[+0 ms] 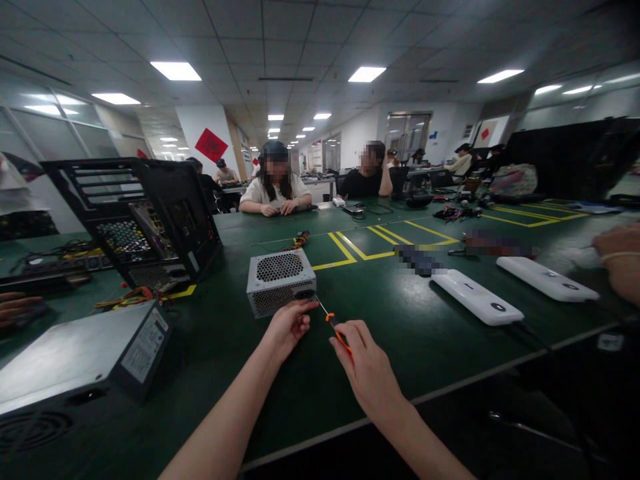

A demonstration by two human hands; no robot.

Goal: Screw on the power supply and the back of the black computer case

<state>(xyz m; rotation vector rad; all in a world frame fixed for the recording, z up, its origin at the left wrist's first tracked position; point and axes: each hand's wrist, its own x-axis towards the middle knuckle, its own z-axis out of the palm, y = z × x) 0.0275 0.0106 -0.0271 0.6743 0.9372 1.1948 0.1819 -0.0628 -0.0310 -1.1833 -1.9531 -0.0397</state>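
A grey power supply unit (274,281) sits on the green table before me, its perforated fan grille facing up. My left hand (290,328) is at its near right corner, fingers bent together and fingertips close to the screwdriver's tip. Whatever they pinch is too small or hidden to name. My right hand (364,360) grips a screwdriver (331,319) with an orange and black handle. Its thin shaft slants up and left to the unit's right side, near the socket. Whether the tip sits in a screw cannot be made out.
An open black computer case (145,213) and a larger power supply (85,360) stand on the left. White devices (477,298) with cables lie to the right. Two people (276,183) sit across the table; other people's hands (620,257) show at both sides.
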